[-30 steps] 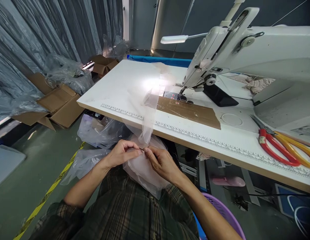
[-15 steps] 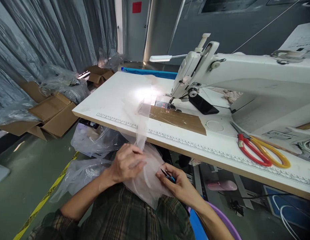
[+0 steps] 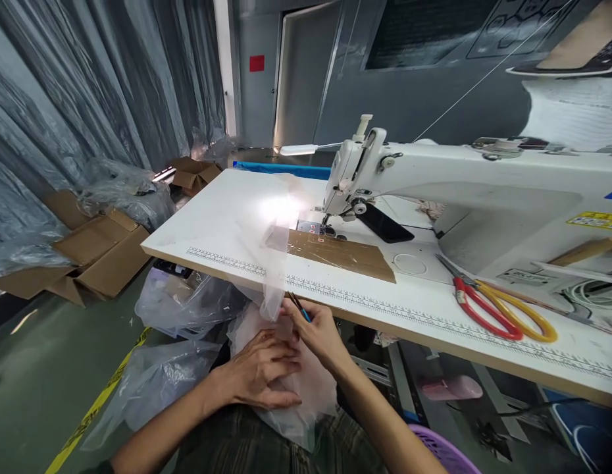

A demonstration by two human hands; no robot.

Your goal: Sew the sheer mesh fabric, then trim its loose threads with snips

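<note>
My left hand (image 3: pixel 264 375) lies with fingers spread over a bunch of sheer white fabric (image 3: pixel 296 395) in my lap. My right hand (image 3: pixel 316 332) is closed on small blue-handled thread snips (image 3: pixel 299 306), their tip raised near the hanging strip of the same fabric (image 3: pixel 274 289). That strip runs up over the table edge toward the needle of the white sewing machine (image 3: pixel 434 178). A brown cardboard guide (image 3: pixel 340 253) is taped to the table in front of the needle.
Red and yellow scissors (image 3: pixel 498 309) lie on the white table (image 3: pixel 227 217) at right. Cardboard boxes (image 3: pixel 89 257) and clear plastic bags (image 3: pixel 187 303) sit on the floor at left. A purple basket (image 3: pixel 439 451) is under my right arm.
My left hand dropped from a pinch at the fabric edge and spread flat on the bunch. My right hand rose toward the hanging strip with the snips. The view tilted upward.
</note>
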